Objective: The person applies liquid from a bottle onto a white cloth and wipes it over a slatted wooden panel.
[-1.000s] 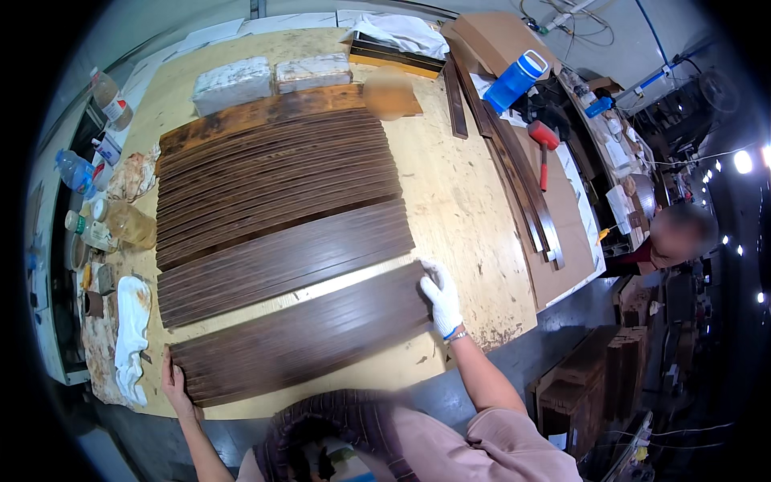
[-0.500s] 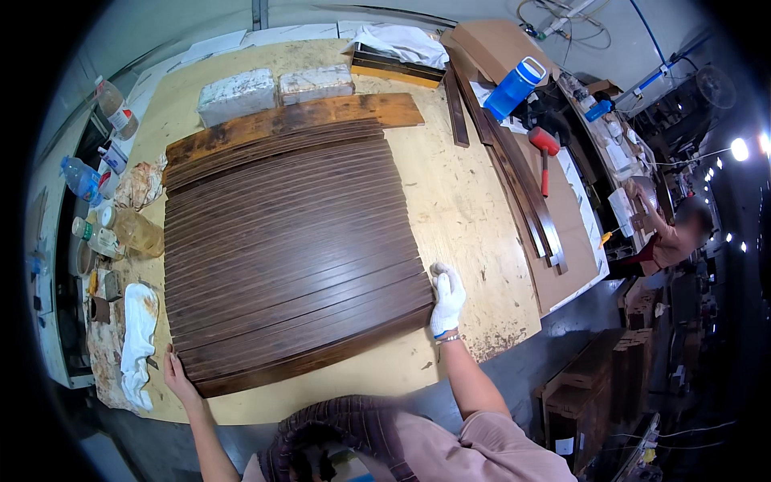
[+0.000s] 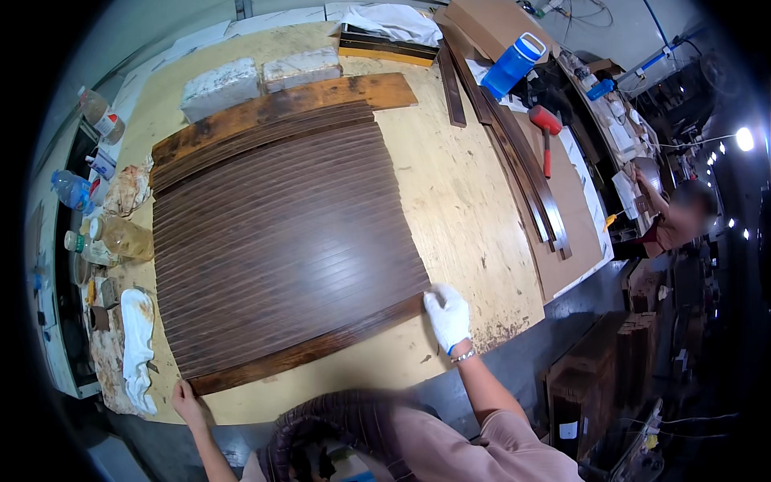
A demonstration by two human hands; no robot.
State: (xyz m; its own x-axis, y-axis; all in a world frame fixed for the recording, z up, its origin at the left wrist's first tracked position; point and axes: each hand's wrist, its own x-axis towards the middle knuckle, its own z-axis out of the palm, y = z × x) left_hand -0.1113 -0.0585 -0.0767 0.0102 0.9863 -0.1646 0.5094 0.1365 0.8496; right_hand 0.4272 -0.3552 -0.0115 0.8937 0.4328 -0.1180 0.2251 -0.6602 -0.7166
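Observation:
Dark brown wooden strips [image 3: 273, 233] lie side by side across the table, their long edges running left to right. Along the near side is a separate-looking brown wooden board [image 3: 313, 344] with visible grain. My bare left hand [image 3: 189, 404] pinches the left end of this board, fingers closed at its corner. At the board's right end, my right hand [image 3: 450, 317], in a white glove, grips the corner with thumb and fingers; its fingertips are partly hidden. An orange-brown plank [image 3: 281, 116] lies across the far edge of the strips.
Two wrapped blocks [image 3: 221, 87] stand beyond the plank. Bottles [image 3: 124, 237], a crumpled cloth [image 3: 128, 189] and a white cloth [image 3: 138, 337] line the left edge. A red mallet [image 3: 545, 120], blue jug [image 3: 514, 64] and long dark strips [image 3: 522, 169] lie right. Another person [image 3: 679, 217] works farther right.
Both hands have moved toward me, holding the ends of the near board. That board now shows more of its grained face. The view has shifted slightly.

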